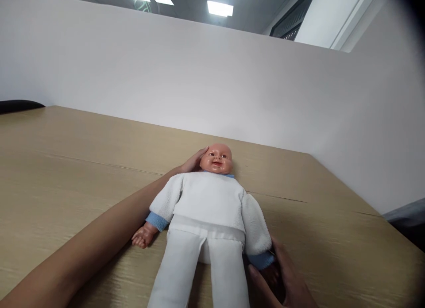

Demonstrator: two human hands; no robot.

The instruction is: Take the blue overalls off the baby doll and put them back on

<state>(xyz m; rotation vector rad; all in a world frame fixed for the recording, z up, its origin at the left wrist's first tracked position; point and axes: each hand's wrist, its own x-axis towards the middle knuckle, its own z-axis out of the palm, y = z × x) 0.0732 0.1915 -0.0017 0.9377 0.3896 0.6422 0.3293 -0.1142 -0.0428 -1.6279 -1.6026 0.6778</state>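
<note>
A baby doll point(212, 199) with a bald plastic head lies face up on the table, dressed in a white fleecy top with blue cuffs and white trousers. Its legs run off the bottom edge of the view. My left hand point(194, 161) cups the side of its head, fingertips by its temple, with the rest of the fingers partly hidden behind the head. Around the doll's arm end at the right, near the blue cuff, curls my right hand point(282, 277); thumb and fingers lie on either side. The doll's other arm rests against my left forearm.
The wooden table point(83, 144) has thin seams across its top. A pale partition wall point(182, 73) rises behind its far edge. Dark objects show at the far left point(20, 105) and the right edge point(408, 217). Ceiling lights point(220, 8) are overhead.
</note>
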